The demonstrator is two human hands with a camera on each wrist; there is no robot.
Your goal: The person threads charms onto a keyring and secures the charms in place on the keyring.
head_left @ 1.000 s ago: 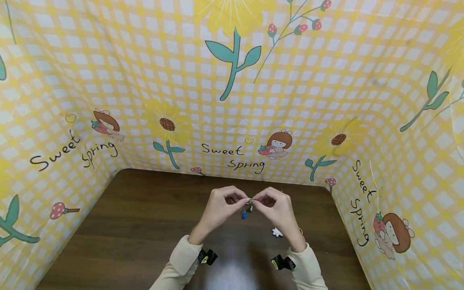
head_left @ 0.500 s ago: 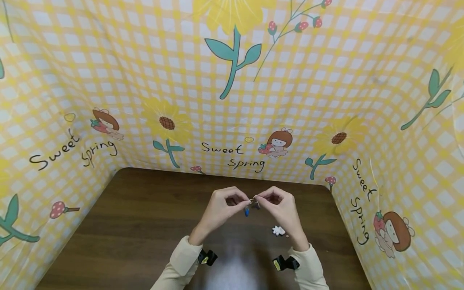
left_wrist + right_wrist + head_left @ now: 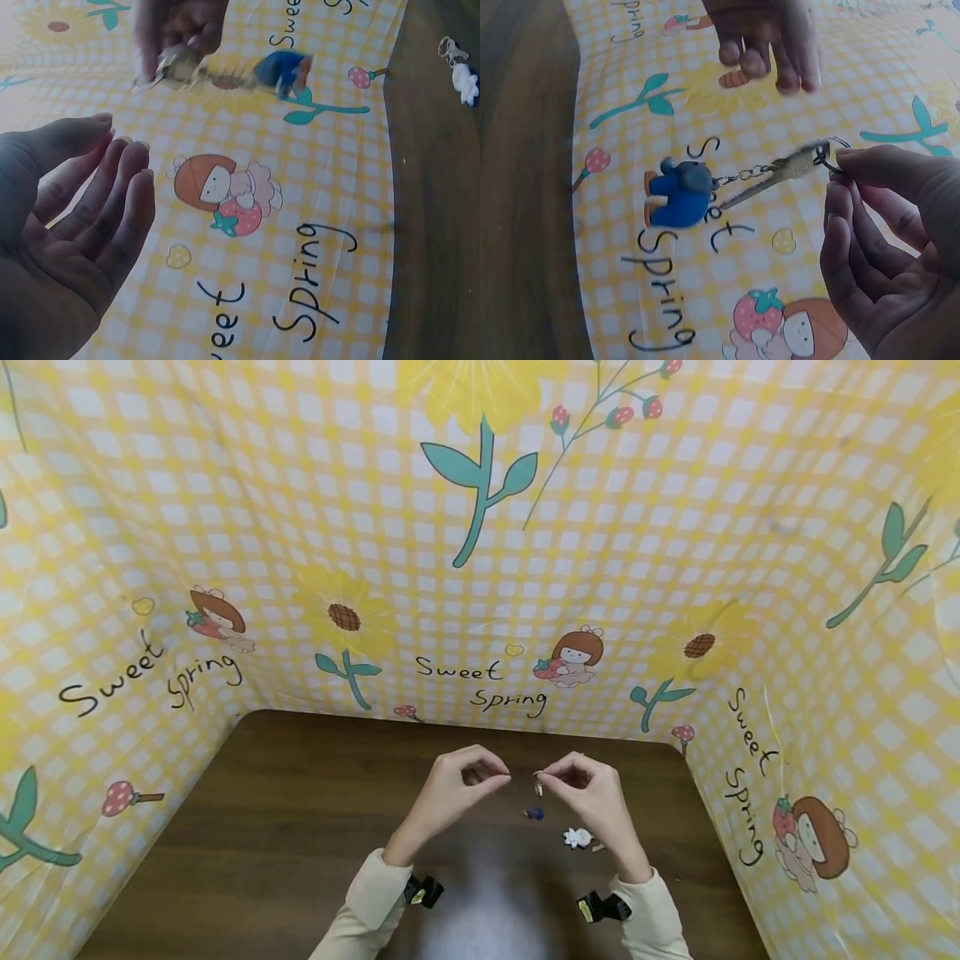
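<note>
My right hand (image 3: 592, 789) pinches a metal key ring (image 3: 837, 154) between thumb and fingertips, above the table. From the ring hang a key (image 3: 791, 172) and, on a short chain (image 3: 742, 175), a blue elephant charm (image 3: 682, 196). In the left wrist view this elephant is blurred. A small gap away, my left hand (image 3: 453, 789) is raised with its fingers loosely bent and nothing between them. On the table below the right hand lies a white figure-shaped charm (image 3: 577, 838), with a small metal piece (image 3: 453, 50) at one end.
The brown wooden table (image 3: 300, 827) is enclosed at the back and both sides by a yellow checked cloth (image 3: 480, 610) with printed flowers and figures. Black wrist cameras (image 3: 424, 892) sit by both sleeves, close above the table.
Both hands were together at the key ring earlier. My left hand has let go and drawn slightly left, while the right has moved right with the ring, key and elephant hanging from it.
</note>
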